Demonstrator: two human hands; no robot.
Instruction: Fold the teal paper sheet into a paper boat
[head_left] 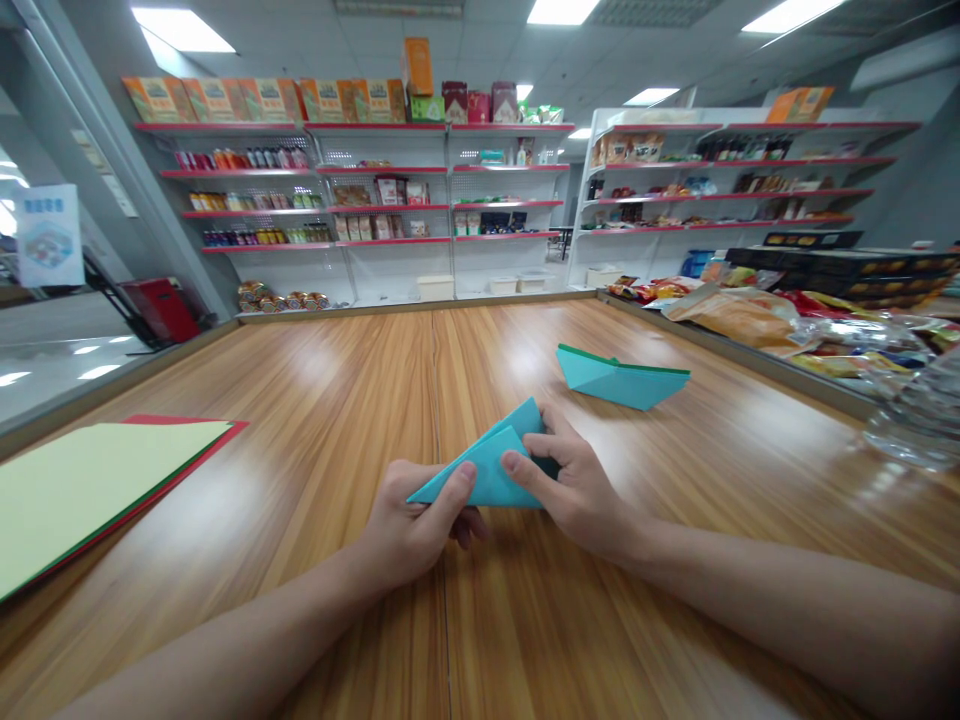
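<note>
A folded piece of blue paper (491, 468), roughly triangular with layered flaps, is held between both hands just above the table. My left hand (420, 515) grips its left corner, thumb on the front face and fingers behind. At the right side, my right hand (574, 485) pinches the paper, with thumb in front and the index finger at the upper edge; the other fingers are partly hidden. Beyond my right hand, a folded blue paper boat (619, 380) with a green upper edge rests on the table.
The wooden table (300, 400) spreads out in front. At left lies a stack of coloured paper (97, 480), pale yellow on top, green and red below. Snack packets (757, 320) line the right side, near a clear plastic container (922, 410). Stocked shelves (390, 205) stand behind.
</note>
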